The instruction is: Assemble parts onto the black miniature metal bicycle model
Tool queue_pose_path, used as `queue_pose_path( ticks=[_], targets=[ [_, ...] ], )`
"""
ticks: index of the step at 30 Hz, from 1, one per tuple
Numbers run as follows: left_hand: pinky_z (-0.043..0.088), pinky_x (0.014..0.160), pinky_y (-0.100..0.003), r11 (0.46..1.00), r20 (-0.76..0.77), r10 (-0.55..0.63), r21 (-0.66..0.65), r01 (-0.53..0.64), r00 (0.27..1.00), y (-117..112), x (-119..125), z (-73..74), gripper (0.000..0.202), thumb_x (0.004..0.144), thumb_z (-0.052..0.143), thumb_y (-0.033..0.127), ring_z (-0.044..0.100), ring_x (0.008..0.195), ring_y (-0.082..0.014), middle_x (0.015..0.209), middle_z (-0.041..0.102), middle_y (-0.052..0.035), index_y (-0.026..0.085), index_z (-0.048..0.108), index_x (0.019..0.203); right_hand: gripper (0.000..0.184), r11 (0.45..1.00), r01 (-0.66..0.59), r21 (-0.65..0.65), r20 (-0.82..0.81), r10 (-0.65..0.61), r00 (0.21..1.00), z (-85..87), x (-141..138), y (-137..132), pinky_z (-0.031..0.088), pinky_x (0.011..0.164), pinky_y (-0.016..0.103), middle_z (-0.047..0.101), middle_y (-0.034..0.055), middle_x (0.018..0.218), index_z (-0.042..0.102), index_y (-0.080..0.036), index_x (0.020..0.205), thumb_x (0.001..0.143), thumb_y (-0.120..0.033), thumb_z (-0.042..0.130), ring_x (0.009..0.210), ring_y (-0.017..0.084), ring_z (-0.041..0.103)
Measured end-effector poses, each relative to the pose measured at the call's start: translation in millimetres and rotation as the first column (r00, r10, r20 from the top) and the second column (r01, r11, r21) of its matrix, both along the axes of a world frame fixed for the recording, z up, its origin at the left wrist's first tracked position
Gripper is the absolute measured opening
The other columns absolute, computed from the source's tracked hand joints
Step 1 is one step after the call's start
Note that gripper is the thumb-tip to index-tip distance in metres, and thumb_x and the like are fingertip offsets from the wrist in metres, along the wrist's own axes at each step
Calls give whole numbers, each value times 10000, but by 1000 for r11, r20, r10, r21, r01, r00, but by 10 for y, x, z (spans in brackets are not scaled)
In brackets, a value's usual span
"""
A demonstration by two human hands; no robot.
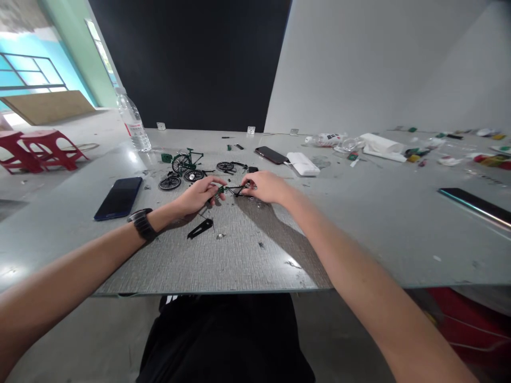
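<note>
A small black model bicycle frame (235, 191) lies low over the table between my hands. My right hand (266, 186) is closed around its right end. The fingers of my left hand (203, 192) pinch a small green bicycle part (221, 189) at the frame's left end; whether the two are joined cannot be seen. Beyond my left hand stands a green model bicycle (187, 159), with a loose small wheel (170, 183) beside it. Another wheel (225, 166) lies farther back. Nearer me are a flat black part (200, 229) and a tiny shiny piece (220, 236).
A dark phone (118, 198) lies left and a water bottle (133, 121) stands at the back left. Another phone (271, 155) and a white power bank (303, 164) lie behind my right hand. A phone (477, 205) and scattered wrappers are on the right.
</note>
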State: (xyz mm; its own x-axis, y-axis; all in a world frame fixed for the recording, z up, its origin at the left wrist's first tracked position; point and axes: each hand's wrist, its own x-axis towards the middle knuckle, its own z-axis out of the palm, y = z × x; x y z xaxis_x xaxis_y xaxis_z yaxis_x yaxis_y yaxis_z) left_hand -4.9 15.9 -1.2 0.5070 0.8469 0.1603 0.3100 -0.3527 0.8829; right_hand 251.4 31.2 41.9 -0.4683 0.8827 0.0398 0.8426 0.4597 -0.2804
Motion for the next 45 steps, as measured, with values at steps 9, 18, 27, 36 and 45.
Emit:
queue_pose_path(
  ticks=[9, 18, 27, 36, 45],
  targets=[
    [550, 735, -316, 999, 18, -41, 15, 41, 999, 44, -25, -76, 291, 1064, 447, 320, 686, 806, -163, 994, 775, -109, 185, 469, 1322, 490, 983, -178, 53, -123, 183, 975, 143, -277, -275, 443, 774, 367, 754, 106, 1105, 629, -213, 1411, 999, -461, 538, 865, 214, 650],
    [574, 755, -317, 999, 68, -46, -2, 46, 997, 13, -1, -32, 303, 1071, 461, 307, 706, 902, -178, 1018, 757, -126, 163, 535, 1327, 291, 954, 215, 211, -22, -215, 976, 153, 282, 81, 440, 694, 364, 765, 126, 1016, 750, -179, 1144, 994, -339, 560, 824, 218, 652],
    [575, 787, -329, 998, 12, -54, 33, 53, 998, -13, 14, 16, 302, 1051, 464, 275, 659, 769, -136, 1074, 750, -120, 148, 651, 1250, 311, 985, 139, 98, 72, -146, 987, 74, 267, 124, 462, 726, 374, 781, 129, 1062, 764, -195, 1179, 949, -346, 619, 873, 241, 680],
    [539, 834, -367, 959, -56, 121, 266, -102, 991, -25, -2, 28, 320, 996, 546, 279, 677, 857, -186, 924, 713, -62, 169, 631, 1284, 417, 980, 132, 152, 115, -151, 982, -59, 316, 194, 489, 827, 426, 727, 179, 1286, 708, -180, 1329, 979, -363, 573, 1066, 302, 681],
    [514, 802, -342, 861, -288, 192, 508, -20, 938, 10, -43, -33, 323, 988, 560, 230, 651, 828, -189, 910, 708, -46, 198, 620, 1303, 374, 988, 103, 119, 35, -107, 994, -16, 152, 115, 500, 791, 420, 757, 165, 1113, 735, -160, 1250, 957, -356, 610, 945, 281, 687]
  ],
)
